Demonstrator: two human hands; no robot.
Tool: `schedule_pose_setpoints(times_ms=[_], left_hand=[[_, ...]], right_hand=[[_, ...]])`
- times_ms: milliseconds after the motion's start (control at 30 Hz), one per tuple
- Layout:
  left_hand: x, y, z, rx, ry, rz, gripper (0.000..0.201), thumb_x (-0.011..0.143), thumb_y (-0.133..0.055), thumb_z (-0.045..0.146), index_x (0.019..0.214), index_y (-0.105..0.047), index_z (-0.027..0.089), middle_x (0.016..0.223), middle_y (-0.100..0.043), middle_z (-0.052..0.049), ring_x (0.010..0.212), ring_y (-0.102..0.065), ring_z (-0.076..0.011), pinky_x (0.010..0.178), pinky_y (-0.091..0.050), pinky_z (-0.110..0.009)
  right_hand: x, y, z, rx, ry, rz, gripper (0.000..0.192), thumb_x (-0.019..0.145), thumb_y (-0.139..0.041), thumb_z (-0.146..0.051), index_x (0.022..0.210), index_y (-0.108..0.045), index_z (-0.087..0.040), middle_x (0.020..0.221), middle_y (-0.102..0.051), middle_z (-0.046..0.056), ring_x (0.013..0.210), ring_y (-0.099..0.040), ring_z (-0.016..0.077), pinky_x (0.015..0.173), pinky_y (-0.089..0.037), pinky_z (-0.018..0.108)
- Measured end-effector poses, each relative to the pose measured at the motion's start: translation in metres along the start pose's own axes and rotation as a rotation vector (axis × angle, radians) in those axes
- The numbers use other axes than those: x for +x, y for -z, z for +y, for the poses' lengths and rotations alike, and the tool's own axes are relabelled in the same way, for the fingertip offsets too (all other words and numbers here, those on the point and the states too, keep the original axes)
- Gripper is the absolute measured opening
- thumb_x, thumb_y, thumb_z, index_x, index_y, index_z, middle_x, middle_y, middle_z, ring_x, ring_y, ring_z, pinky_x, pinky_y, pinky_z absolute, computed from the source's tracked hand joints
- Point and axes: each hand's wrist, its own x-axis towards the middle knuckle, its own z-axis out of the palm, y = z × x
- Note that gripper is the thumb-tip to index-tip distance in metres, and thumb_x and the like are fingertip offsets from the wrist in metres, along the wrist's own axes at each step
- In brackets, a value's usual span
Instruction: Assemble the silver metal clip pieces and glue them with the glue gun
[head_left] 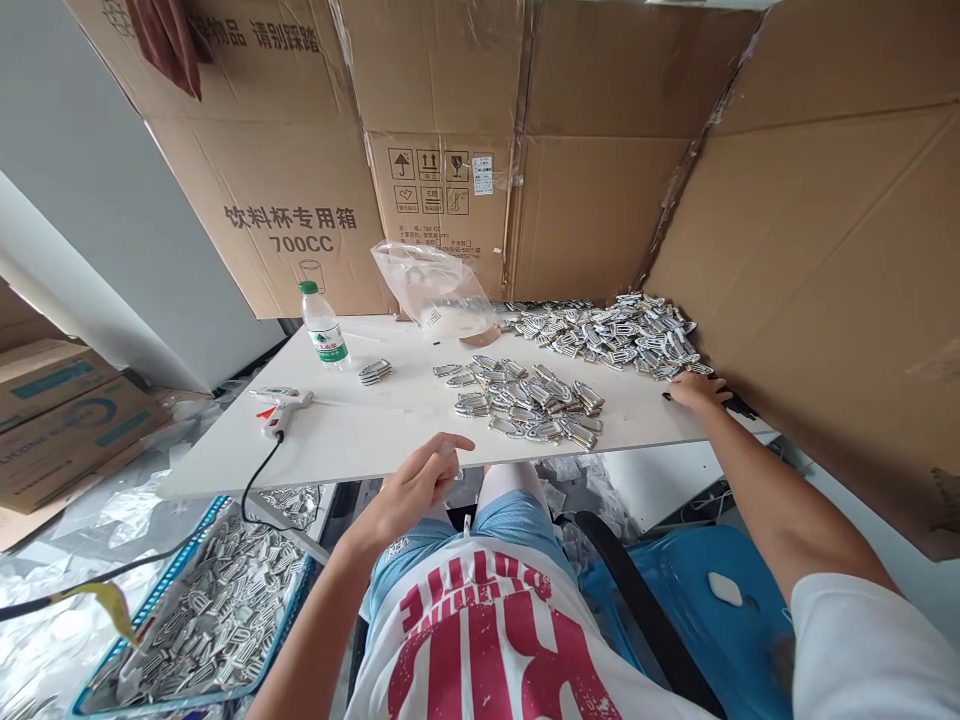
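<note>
Many silvery, seemingly metal clips point(525, 400) heaped

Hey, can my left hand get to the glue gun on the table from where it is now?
Probably yes. The left hand hovers at the table's near edge, and the glue gun lies to its left on bare tabletop. Nothing stands between them; only its black cord trails off the edge.

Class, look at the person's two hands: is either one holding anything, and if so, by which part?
Neither visibly holds anything. The left hand hovers by the table edge; the right hand rests flat beside the metal pieces.
</note>
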Motion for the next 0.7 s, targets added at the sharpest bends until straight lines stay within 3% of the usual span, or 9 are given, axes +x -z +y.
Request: schedule_pose_setpoints(times_ms=[100, 267, 433, 567, 700], left_hand=[[0.001, -0.001, -0.001, -0.138, 0.037, -0.097, 0.047, 0.113, -0.042, 0.058, 0.134, -0.064, 0.021, 0.085, -0.053, 0.001, 0.064, -0.035, -0.0136, 0.058, -0.034, -0.029], [0.000, -0.007, 0.003, -0.161, -0.016, -0.132, 0.046, 0.114, -0.044, 0.054, 0.141, -0.060, 0.021, 0.111, -0.076, -0.010, 0.064, -0.037, -0.0134, 0.061, -0.036, -0.031], [0.000, -0.007, 0.005, -0.137, -0.032, -0.171, 0.045, 0.115, -0.044, 0.054, 0.139, -0.060, 0.019, 0.117, -0.079, -0.011, 0.063, -0.036, -0.0124, 0.060, -0.035, -0.030], [0.000, -0.005, 0.004, -0.130, -0.056, -0.163, 0.044, 0.115, -0.043, 0.053, 0.137, -0.060, 0.019, 0.113, -0.080, -0.011, 0.063, -0.037, -0.0126, 0.060, -0.035, -0.030], [0.000, -0.007, 0.005, -0.119, -0.034, -0.157, 0.040, 0.115, -0.043, 0.053, 0.137, -0.057, 0.022, 0.113, -0.081, -0.010, 0.063, -0.037, -0.0130, 0.060, -0.036, -0.029]], right_hand=[[0.005, -0.004, 0.002, -0.015, -0.053, -0.084, 0.026, 0.089, -0.076, -0.038, 0.098, -0.080, -0.014, 0.120, -0.071, 0.028, 0.130, -0.054, 0.0474, 0.108, -0.036, 0.069], [0.004, -0.006, -0.002, -0.024, -0.045, -0.110, 0.030, 0.097, -0.069, -0.038, 0.110, -0.079, -0.013, 0.131, -0.068, 0.023, 0.136, -0.053, 0.0435, 0.116, -0.032, 0.068], [-0.001, -0.003, -0.003, 0.009, 0.007, -0.096, 0.025, 0.099, -0.064, -0.029, 0.099, -0.078, -0.008, 0.130, -0.065, 0.028, 0.127, -0.058, 0.0415, 0.109, -0.038, 0.062], [-0.001, 0.000, 0.000, 0.064, 0.083, -0.067, 0.030, 0.103, -0.074, -0.039, 0.122, -0.074, -0.015, 0.133, -0.069, 0.014, 0.123, -0.066, 0.0306, 0.107, -0.054, 0.052], [-0.002, 0.005, -0.001, 0.097, 0.098, 0.011, 0.036, 0.107, -0.074, -0.038, 0.136, -0.070, -0.018, 0.140, -0.070, 0.012, 0.119, -0.072, 0.0269, 0.101, -0.063, 0.048]])
